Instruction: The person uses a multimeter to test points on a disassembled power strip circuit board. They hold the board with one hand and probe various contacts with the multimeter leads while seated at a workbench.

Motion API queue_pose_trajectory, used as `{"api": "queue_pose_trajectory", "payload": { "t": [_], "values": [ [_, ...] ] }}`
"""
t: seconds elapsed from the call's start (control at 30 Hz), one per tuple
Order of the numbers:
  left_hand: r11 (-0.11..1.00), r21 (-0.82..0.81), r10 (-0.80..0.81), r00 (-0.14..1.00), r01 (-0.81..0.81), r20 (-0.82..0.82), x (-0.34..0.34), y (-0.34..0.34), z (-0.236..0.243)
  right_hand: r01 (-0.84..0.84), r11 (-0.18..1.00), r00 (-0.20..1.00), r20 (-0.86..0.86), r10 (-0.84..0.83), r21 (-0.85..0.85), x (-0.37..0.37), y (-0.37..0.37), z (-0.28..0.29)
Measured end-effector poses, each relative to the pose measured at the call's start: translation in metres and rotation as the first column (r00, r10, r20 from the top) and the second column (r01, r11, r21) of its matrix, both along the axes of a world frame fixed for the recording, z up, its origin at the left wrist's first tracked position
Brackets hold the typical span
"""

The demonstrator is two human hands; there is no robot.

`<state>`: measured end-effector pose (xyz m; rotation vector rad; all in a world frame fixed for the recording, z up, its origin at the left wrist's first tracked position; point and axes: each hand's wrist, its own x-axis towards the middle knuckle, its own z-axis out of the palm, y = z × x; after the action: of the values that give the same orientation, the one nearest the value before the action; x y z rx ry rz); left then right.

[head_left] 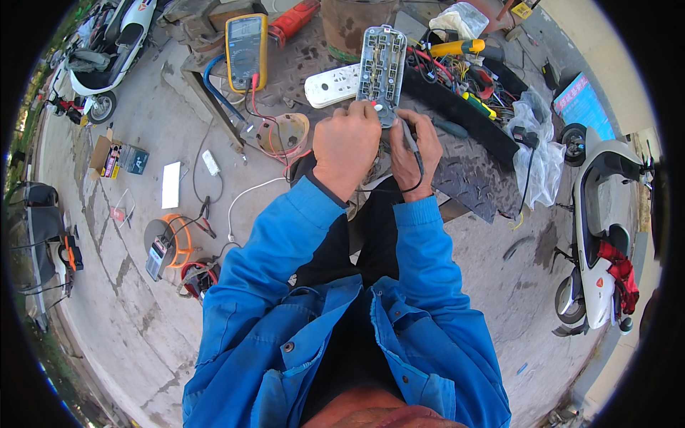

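An opened power strip (pixel 382 68), its grey housing showing rows of metal contacts, stands end-on toward me beyond my hands. My left hand (pixel 348 146) is closed in a fist at its lower end. Its fingers face away, hiding what they hold; a small red and white piece shows by the knuckles. My right hand (pixel 414 153) is closed beside that end, around a slim dark handle (pixel 409 137) trailing a black cable, perhaps a test probe. A yellow multimeter (pixel 246 53) lies to the left, and its red lead runs toward my left hand. A white socket cover (pixel 332 85) lies beside the strip.
On the metal-topped bench, a black tray (pixel 464 110) holds tangled wires and tools, with clear plastic bags (pixel 539 157) to its right. A rusty bucket (pixel 357 25) stands behind. An orange reel (pixel 182 242) and small box (pixel 107 153) are on the floor. Scooters (pixel 596 242) flank the area.
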<state>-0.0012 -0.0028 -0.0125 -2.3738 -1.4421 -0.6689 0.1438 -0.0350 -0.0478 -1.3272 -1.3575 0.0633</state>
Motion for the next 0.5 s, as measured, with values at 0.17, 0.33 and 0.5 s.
{"api": "queue_pose_trajectory", "payload": {
  "t": [0.17,0.33,0.5],
  "values": [
    [1.000,0.010,0.000,1.000,0.001,-0.014,-0.0006,-0.0014,-0.0006,0.020,0.999,0.996,-0.082,-0.022,-0.028,0.0022,-0.0027,-0.0006],
    [1.000,-0.007,0.020,0.999,-0.021,-0.037,0.0009,-0.0022,-0.0010,-0.001,1.000,0.999,-0.049,0.001,0.000,0.0035,0.0012,-0.0031],
    [0.999,0.049,-0.004,1.000,0.004,-0.005,0.0028,-0.0008,-0.0007,-0.022,1.000,0.998,-0.057,0.022,-0.004,0.0035,0.0002,-0.0014]
  ]
}}
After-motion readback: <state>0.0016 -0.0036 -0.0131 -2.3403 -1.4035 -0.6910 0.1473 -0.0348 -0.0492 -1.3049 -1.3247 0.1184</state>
